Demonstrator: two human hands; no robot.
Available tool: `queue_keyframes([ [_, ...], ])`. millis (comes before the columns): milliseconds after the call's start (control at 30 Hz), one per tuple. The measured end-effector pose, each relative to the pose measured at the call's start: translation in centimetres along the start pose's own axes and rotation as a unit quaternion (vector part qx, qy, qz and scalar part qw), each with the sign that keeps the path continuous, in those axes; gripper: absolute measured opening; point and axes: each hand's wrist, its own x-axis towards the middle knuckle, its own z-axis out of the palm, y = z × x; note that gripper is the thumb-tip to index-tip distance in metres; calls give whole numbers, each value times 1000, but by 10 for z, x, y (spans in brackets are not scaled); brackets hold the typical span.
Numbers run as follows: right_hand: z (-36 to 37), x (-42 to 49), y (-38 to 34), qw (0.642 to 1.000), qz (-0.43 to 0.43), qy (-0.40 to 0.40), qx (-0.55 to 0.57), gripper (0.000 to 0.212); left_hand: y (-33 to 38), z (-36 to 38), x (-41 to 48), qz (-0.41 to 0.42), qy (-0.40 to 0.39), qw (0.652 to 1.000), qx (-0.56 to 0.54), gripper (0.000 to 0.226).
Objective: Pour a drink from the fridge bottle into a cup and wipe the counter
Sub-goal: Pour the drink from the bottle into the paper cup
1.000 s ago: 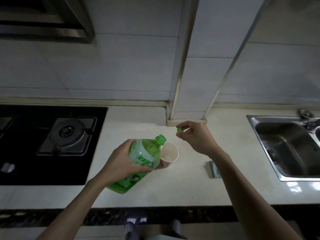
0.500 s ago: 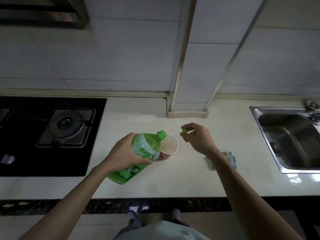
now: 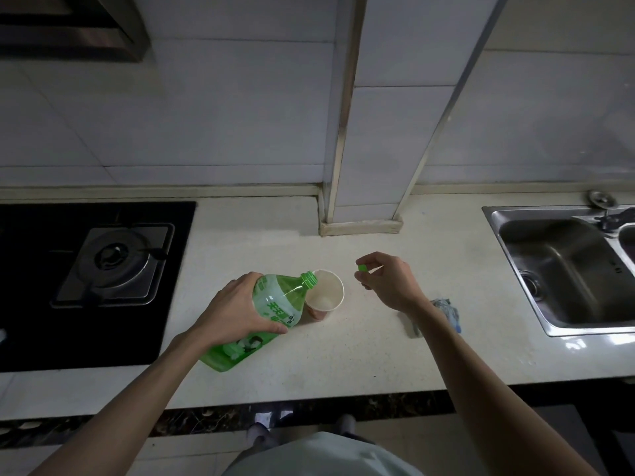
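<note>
Pale speckled bench (image 3: 343, 355) under white wall tiles, seen from my head camera, with a black gas hob (image 3: 113, 262) at left and a steel sink (image 3: 567, 269) at right. My left hand (image 3: 233, 310) wraps around a green plastic bottle (image 3: 278, 300), tipped so its open neck meets the rim of a paper cup (image 3: 324, 295) standing mid-bench. My right hand (image 3: 391, 283) pinches the green cap (image 3: 361, 268) between thumb and fingertip.

Over the last second that hand drew back from the wall pillar, showing more of a bluish cloth (image 3: 446, 309). The bottle's tilt barely altered, so pouring seems to be only beginning, and no stream is visible. White Chinese characters cross the label, but I cannot read them.
</note>
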Motion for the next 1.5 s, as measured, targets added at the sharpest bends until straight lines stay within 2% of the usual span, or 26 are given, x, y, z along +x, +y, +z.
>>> queue_keyframes([
  [500,0,6,0,1000,-3,1,5,28,-8,2,11,-7,-19,999,49,99],
  [1500,-1,1,-4,1000,-15,1,-6,30,-6,5,3,-6,-11,999,32,96],
])
